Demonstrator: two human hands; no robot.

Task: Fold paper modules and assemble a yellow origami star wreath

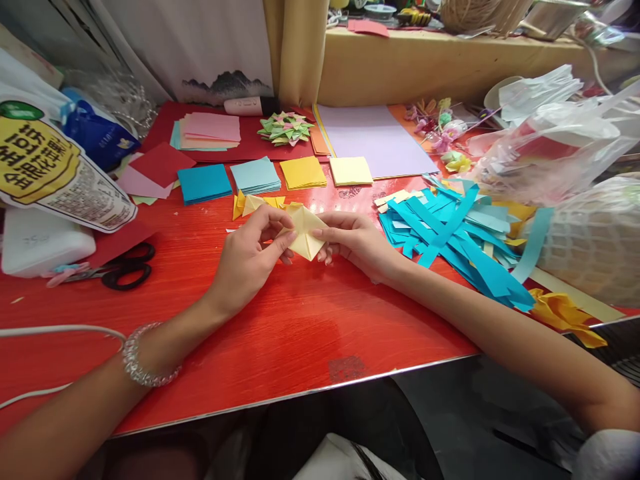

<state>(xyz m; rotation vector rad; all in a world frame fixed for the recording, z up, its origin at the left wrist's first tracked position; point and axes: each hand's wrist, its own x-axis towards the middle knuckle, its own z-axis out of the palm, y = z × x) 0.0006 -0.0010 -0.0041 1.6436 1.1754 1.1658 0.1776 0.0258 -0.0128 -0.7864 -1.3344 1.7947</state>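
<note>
Between my two hands is a pale yellow square of origami paper (307, 235), creased and turned so one corner points down. My left hand (254, 257) pinches its left side between thumb and fingers. On the opposite side, my right hand (356, 241) grips the paper the same way. Just behind my left hand lie folded yellow paper pieces (253, 204). Beyond them stand stacks of square paper: dark blue (205, 183), light blue (256, 175), deep yellow (303, 173) and pale yellow (351, 171).
Blue paper strips (450, 227) are heaped at the right, near a crumpled yellow paper (567, 317). Black-handled scissors (127, 270) lie left. A folded paper ring (286, 128) and lilac sheets (373, 137) sit behind. Plastic bags (555, 147) crowd the right; a printed pouch (55, 160) stands left.
</note>
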